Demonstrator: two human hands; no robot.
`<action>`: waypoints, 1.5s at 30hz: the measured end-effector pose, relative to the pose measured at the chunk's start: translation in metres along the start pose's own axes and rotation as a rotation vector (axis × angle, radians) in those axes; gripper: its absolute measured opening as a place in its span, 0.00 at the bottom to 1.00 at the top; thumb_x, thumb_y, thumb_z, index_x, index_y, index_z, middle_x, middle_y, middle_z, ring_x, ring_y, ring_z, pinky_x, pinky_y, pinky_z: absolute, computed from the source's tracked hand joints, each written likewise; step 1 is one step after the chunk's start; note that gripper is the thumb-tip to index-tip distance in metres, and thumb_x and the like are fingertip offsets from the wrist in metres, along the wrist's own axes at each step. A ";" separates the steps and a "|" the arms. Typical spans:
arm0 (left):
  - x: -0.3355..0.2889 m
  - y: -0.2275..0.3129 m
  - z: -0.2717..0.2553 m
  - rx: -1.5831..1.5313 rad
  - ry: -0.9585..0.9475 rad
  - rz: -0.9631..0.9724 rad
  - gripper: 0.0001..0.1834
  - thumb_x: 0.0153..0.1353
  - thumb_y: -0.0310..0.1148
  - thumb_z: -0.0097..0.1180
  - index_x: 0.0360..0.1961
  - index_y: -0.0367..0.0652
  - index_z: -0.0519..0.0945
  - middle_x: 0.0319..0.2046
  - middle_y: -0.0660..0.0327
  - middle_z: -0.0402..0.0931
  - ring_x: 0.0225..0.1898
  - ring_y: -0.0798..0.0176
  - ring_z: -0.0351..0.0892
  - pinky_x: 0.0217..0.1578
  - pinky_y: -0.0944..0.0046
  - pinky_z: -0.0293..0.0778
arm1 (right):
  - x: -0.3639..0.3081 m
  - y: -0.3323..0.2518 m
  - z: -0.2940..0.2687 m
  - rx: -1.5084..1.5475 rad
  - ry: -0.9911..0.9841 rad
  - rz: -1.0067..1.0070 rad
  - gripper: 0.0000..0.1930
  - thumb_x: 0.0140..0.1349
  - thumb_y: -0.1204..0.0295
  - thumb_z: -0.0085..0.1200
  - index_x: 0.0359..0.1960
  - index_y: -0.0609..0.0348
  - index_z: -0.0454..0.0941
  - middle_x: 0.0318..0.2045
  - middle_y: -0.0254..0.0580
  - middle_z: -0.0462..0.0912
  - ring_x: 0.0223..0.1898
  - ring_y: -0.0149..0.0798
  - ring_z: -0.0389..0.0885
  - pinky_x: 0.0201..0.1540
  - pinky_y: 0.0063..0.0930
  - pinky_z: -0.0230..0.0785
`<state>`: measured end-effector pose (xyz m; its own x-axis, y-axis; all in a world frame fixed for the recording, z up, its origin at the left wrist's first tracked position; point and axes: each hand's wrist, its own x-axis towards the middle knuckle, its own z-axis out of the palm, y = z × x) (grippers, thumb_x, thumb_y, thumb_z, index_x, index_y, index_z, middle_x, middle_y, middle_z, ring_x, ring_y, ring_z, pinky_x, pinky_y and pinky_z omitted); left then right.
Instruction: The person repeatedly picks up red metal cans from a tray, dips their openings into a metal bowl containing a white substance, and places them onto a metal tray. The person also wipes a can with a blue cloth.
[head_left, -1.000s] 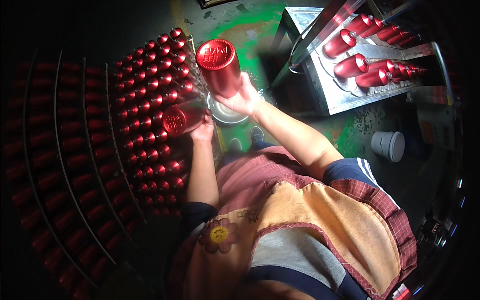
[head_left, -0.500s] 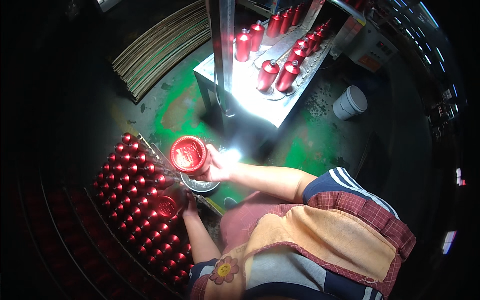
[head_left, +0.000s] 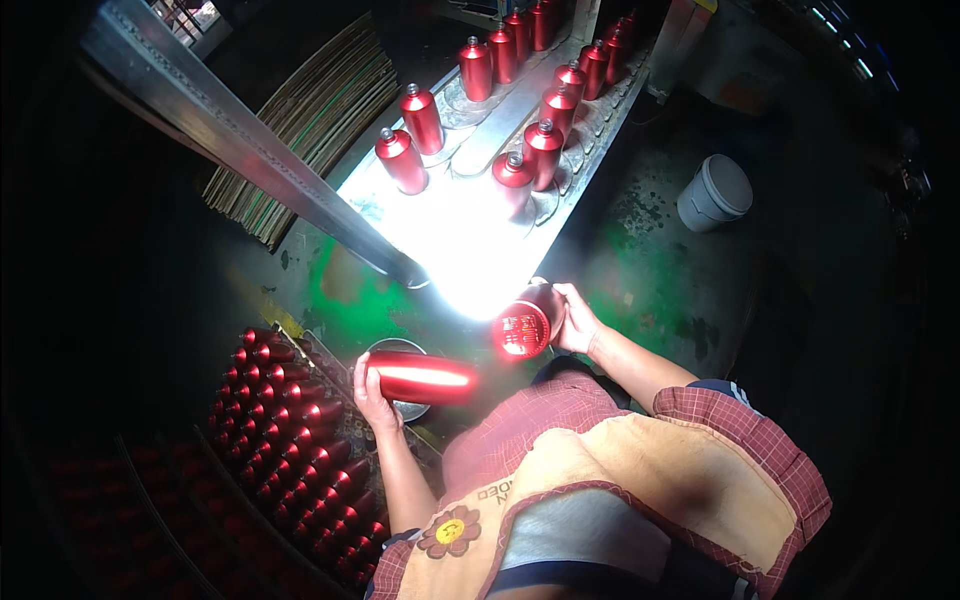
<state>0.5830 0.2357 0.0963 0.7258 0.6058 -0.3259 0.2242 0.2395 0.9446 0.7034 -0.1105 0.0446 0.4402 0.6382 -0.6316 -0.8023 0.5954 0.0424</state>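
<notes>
My left hand point(head_left: 374, 398) is closed round one end of a glossy red bottle point(head_left: 418, 378), held lying on its side over a round pan point(head_left: 411, 410). My right hand point(head_left: 576, 318) grips a second red bottle point(head_left: 522, 330) by its body, its embossed base turned up toward me. That bottle is close to the near end of the brightly lit conveyor table point(head_left: 360, 190). Two rows of upright red bottles point(head_left: 402, 162) stand on the table. Down at the left, many red bottles point(head_left: 290, 405) are packed close together with their necks showing.
A metal post point(head_left: 250, 150) slants across the table's left side. Behind it lies a stack of thin slatted boards point(head_left: 310, 125). On the floor at the right stands a white lidded bucket point(head_left: 715, 193). Glare hides the table's near end.
My right hand has carried its bottle right, toward the table. My left hand has lifted its bottle from beside the packed ones. The view has shifted, and the bottles on the table appear farther left.
</notes>
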 end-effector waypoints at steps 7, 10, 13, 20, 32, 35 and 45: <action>0.079 0.033 0.211 0.665 -0.112 0.615 0.21 0.52 0.25 0.69 0.50 0.43 0.83 0.57 0.53 0.74 0.58 0.55 0.72 0.60 0.58 0.66 | -0.043 -0.133 -0.057 -0.096 -0.018 -0.259 0.19 0.63 0.58 0.50 0.56 0.39 0.71 0.53 0.33 0.77 0.57 0.39 0.74 0.60 0.47 0.68; 0.106 0.018 0.263 0.813 -0.168 0.711 0.21 0.49 0.29 0.73 0.47 0.46 0.85 0.57 0.51 0.73 0.56 0.53 0.73 0.58 0.57 0.68 | -0.053 -0.162 -0.076 -0.136 0.010 -0.355 0.19 0.64 0.60 0.49 0.56 0.42 0.72 0.53 0.34 0.77 0.57 0.38 0.74 0.61 0.45 0.68; 0.116 -0.016 0.294 0.984 -0.148 0.674 0.22 0.48 0.35 0.72 0.48 0.54 0.86 0.58 0.52 0.72 0.56 0.49 0.69 0.59 0.53 0.65 | -0.070 -0.179 -0.088 -0.151 0.125 -0.484 0.21 0.64 0.61 0.48 0.59 0.45 0.70 0.53 0.34 0.76 0.57 0.38 0.74 0.62 0.43 0.67; 0.094 -0.045 0.332 1.045 -0.140 0.781 0.21 0.47 0.37 0.71 0.46 0.60 0.87 0.67 0.45 0.62 0.65 0.41 0.61 0.65 0.50 0.59 | -0.095 -0.246 -0.015 -0.491 0.248 -0.901 0.26 0.64 0.67 0.48 0.65 0.55 0.65 0.55 0.37 0.72 0.56 0.34 0.73 0.61 0.32 0.66; -0.076 0.001 0.163 0.642 0.008 0.254 0.09 0.58 0.19 0.59 0.39 0.36 0.85 0.39 0.59 0.81 0.41 0.66 0.79 0.43 0.68 0.74 | 0.159 -0.248 0.250 -1.627 -0.258 -1.478 0.23 0.55 0.63 0.65 0.54 0.35 0.80 0.53 0.43 0.75 0.59 0.46 0.68 0.65 0.39 0.61; -0.133 0.009 0.111 0.693 0.259 0.141 0.09 0.60 0.20 0.58 0.41 0.37 0.85 0.38 0.61 0.80 0.40 0.69 0.78 0.43 0.71 0.72 | 0.218 -0.206 0.254 -1.907 -0.289 -1.292 0.24 0.55 0.61 0.64 0.56 0.28 0.78 0.59 0.58 0.66 0.62 0.59 0.64 0.65 0.46 0.61; -0.198 -0.015 0.009 0.593 0.581 -0.092 0.09 0.64 0.23 0.55 0.43 0.35 0.84 0.36 0.65 0.80 0.34 0.73 0.76 0.35 0.74 0.71 | 0.293 -0.149 0.206 -2.390 -0.285 -0.567 0.27 0.57 0.61 0.62 0.60 0.19 0.74 0.69 0.61 0.55 0.67 0.60 0.60 0.69 0.46 0.57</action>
<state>0.4418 0.1051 0.1470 0.2734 0.9372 -0.2168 0.6890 -0.0334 0.7240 1.0347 0.0883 0.0130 0.5314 0.8248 -0.1934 0.5379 -0.5049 -0.6751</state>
